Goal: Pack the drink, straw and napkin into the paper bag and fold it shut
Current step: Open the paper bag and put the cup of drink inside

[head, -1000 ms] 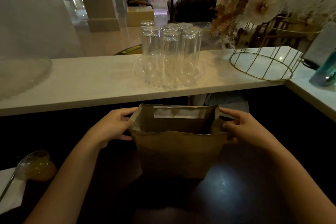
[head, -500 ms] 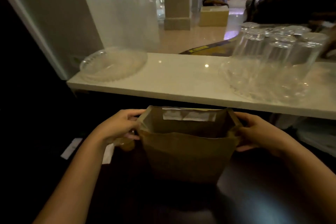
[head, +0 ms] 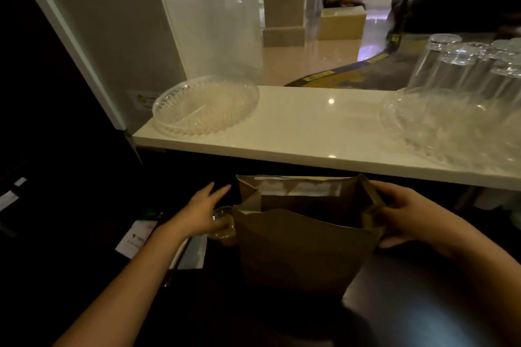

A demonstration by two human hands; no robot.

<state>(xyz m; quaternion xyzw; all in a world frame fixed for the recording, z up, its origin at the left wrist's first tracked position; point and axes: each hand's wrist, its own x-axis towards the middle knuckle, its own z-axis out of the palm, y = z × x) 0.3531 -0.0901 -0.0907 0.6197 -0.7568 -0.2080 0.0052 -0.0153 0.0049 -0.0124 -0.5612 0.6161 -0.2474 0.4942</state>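
Note:
A brown paper bag (head: 304, 245) stands open on the dark counter in front of me. My right hand (head: 400, 217) grips its right edge. My left hand (head: 201, 210) has its fingers spread and hovers over the drink (head: 224, 227), a clear lidded cup with yellowish liquid just left of the bag. A white napkin (head: 194, 252) lies left of the cup under my forearm, with a thin dark straw (head: 176, 262) lying across it.
A white ledge (head: 310, 132) runs behind the bag. On it sit a clear plastic plate (head: 205, 105) at left and a glass tray with several upturned glasses (head: 462, 87) at right. A white printed card (head: 135, 238) lies at far left.
My view has swung left. My left hand let go of the bag's left edge and moved out over the drink, fingers spread. My right hand still holds the bag.

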